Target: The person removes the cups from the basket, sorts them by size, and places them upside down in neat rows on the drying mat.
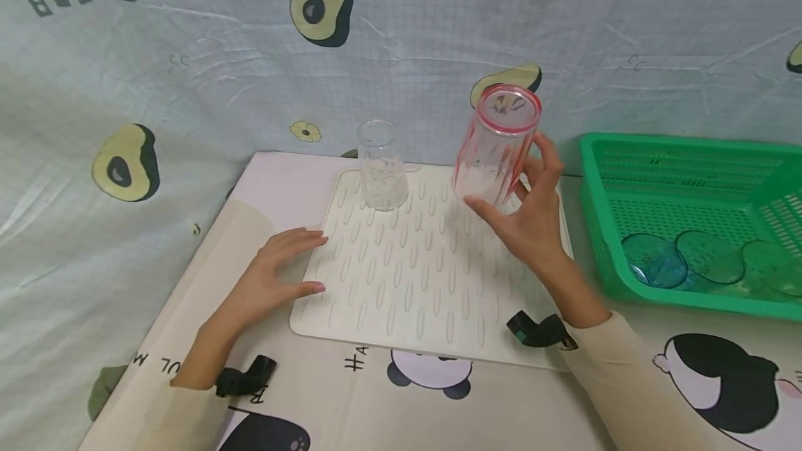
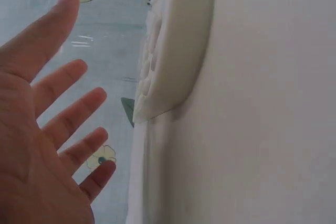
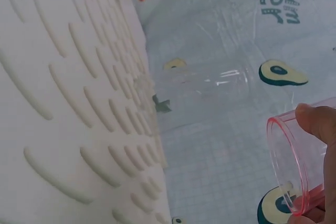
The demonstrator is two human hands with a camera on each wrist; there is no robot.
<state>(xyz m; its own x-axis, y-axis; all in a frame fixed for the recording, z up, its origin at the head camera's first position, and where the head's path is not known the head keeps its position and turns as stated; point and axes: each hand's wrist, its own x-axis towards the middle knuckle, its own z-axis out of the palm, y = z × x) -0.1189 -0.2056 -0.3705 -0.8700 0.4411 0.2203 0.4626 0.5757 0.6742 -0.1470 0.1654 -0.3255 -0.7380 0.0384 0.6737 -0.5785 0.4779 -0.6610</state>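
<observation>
My right hand grips a tall pink-tinted clear cup, held tilted over the far right part of a cream ribbed drying mat. In the right wrist view the pink cup shows its rim, with my fingertips on it. A smaller clear glass stands upright on the mat's far left part. My left hand lies with straight, spread fingers on the mat's left edge and holds nothing. The left wrist view shows its open palm beside the mat's corner.
A green plastic basket sits at the right, with several round clear cups or lids in it. The table has a cartoon-printed cover. An avocado-print cloth hangs behind and to the left.
</observation>
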